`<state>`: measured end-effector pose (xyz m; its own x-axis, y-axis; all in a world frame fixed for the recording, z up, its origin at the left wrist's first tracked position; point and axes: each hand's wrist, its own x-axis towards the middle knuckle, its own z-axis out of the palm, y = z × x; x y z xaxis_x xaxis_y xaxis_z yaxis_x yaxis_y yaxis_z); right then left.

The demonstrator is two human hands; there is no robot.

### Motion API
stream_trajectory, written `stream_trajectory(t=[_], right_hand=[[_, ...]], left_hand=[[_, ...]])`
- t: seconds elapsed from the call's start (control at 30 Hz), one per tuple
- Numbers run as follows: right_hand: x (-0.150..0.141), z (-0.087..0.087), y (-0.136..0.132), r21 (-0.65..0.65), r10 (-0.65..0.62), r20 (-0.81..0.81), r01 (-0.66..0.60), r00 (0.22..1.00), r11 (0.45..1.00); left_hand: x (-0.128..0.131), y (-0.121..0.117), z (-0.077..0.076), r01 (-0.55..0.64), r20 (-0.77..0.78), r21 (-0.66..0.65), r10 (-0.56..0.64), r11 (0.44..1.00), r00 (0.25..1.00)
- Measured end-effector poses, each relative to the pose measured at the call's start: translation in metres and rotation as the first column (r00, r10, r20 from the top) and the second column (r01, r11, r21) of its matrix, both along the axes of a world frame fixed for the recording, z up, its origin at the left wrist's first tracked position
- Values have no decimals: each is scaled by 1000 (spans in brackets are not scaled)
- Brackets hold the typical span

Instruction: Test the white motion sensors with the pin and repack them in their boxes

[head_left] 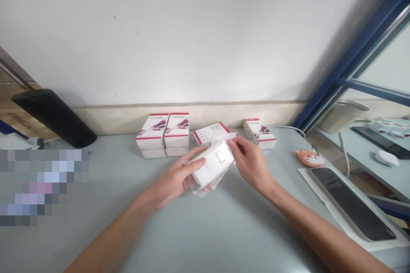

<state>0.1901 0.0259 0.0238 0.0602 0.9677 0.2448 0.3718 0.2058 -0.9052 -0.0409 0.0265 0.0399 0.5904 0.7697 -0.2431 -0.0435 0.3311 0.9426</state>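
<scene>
My left hand (179, 177) is closed round a white plastic device (209, 165), its thumb on the top face and fingertips showing beneath. The device is a rounded box with a small raised square near its far end. A clear plastic bag (199, 191) wraps it, crumpled at the near end. At the far right corner, my right hand (251, 160) pinches the bag's edge between thumb and fingers. Just behind the device lies a red-and-white carton (213, 132), partly covered by it; its right end looks open, with a flap sticking out.
Stacked red-and-white cartons (166, 134) stand against the wall at left, and another carton (260, 133) sits right of centre. A black cylinder-like object (56, 117) is at far left. On the right lie an orange animal-face case (310, 158) and a phone (352, 202) on white paper, beside a blue-framed mirror (355, 59).
</scene>
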Motion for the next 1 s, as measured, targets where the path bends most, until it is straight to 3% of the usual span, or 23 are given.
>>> stream_trajectory(t=[0.1, 0.2, 0.27, 0.33, 0.43, 0.53, 0.63, 0.77, 0.87, 0.93, 1.0], right_hand=[[3, 4, 2, -113, -13, -213, -11, 977, 994], [10, 5, 7, -264, -3, -434, -124, 901, 956], [13, 5, 9, -311, 20, -533, -218, 846, 925], [13, 4, 9, -302, 33, -593, -261, 805, 917], [8, 1, 6, -241, 10, -579, -183, 815, 953], [0, -3, 2, -115, 15, -496, -82, 868, 990], [-4, -6, -2, 116, 107, -379, -68, 919, 991], [-3, -1, -7, 433, 229, -71, -177, 971, 884], [1, 11, -11, 411, 378, -45, -327, 925, 851], [3, 18, -15, 274, 474, -173, -420, 863, 865], [4, 21, -20, 110, 531, -276, -523, 801, 845]], left_hand=[[3, -6, -1, 49, 213, -59, -35, 997, 976], [10, -15, 0, 127, 255, 24, -129, 992, 958], [16, -20, 0, 90, 207, 106, -111, 990, 972], [21, -21, -2, -41, 137, 149, 21, 988, 990], [24, -14, -8, -252, 5, 182, 256, 950, 967], [23, -7, -12, -362, -126, 235, 398, 902, 909], [20, -4, -12, -353, -140, 150, 373, 924, 917], [11, -1, -8, -327, -89, -105, 319, 939, 944], [3, 3, -7, -281, -105, -201, 265, 938, 959], [0, 3, -2, -232, -140, -167, 210, 958, 968], [2, 1, 7, -218, -202, -67, 200, 974, 959]])
